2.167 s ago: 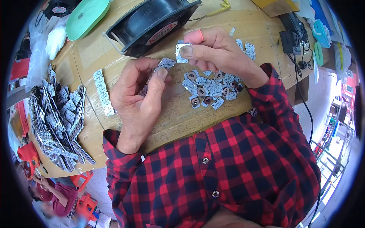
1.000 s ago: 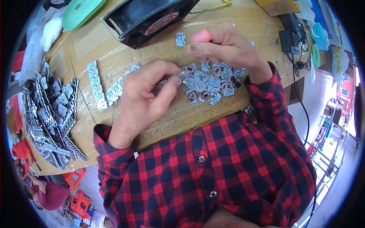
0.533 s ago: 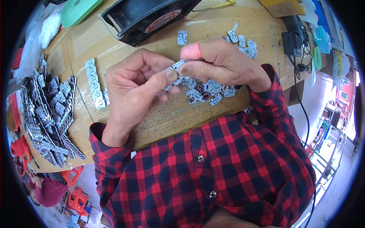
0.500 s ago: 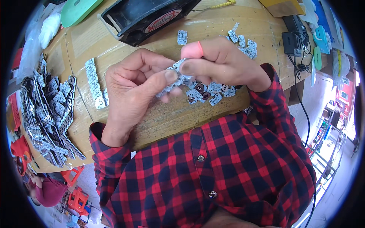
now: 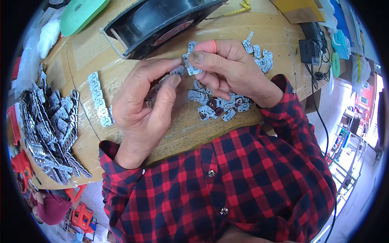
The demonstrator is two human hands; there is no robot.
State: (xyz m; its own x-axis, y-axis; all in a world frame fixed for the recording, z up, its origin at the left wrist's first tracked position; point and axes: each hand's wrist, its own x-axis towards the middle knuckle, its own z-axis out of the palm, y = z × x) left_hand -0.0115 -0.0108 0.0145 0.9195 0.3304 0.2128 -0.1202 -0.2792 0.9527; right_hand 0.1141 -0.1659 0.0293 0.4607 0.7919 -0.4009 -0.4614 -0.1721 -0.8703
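Note:
Between the thumb and fingers of my right hand (image 5: pixel 229 67) is a small speckled grey-white rectangular piece (image 5: pixel 189 67). A pink band circles one of that hand's fingers. My left hand (image 5: pixel 142 99) curls round a strip of similar linked pieces (image 5: pixel 177 70), mostly hidden by the fingers and palm; its end shows near the thumb tip. The two hands are a little apart. Below the right hand lies a pile of loose pieces (image 5: pixel 207 112), some showing dark brown undersides. A finished-looking speckled strip (image 5: pixel 99 99) lies flat to the left of my left hand.
A large heap of dark and speckled strips (image 5: pixel 52 125) covers the table's left side. A black fan (image 5: pixel 162 28) stands at the back, beside a green tray (image 5: pixel 81 16). More loose pieces (image 5: pixel 263 60) lie right of my right hand, near a black power adapter (image 5: pixel 308 52) with cables.
My hands have moved apart. The right hand now holds a separate piece near the back, while the left hand has opened slightly round the strip. The view has shifted a little.

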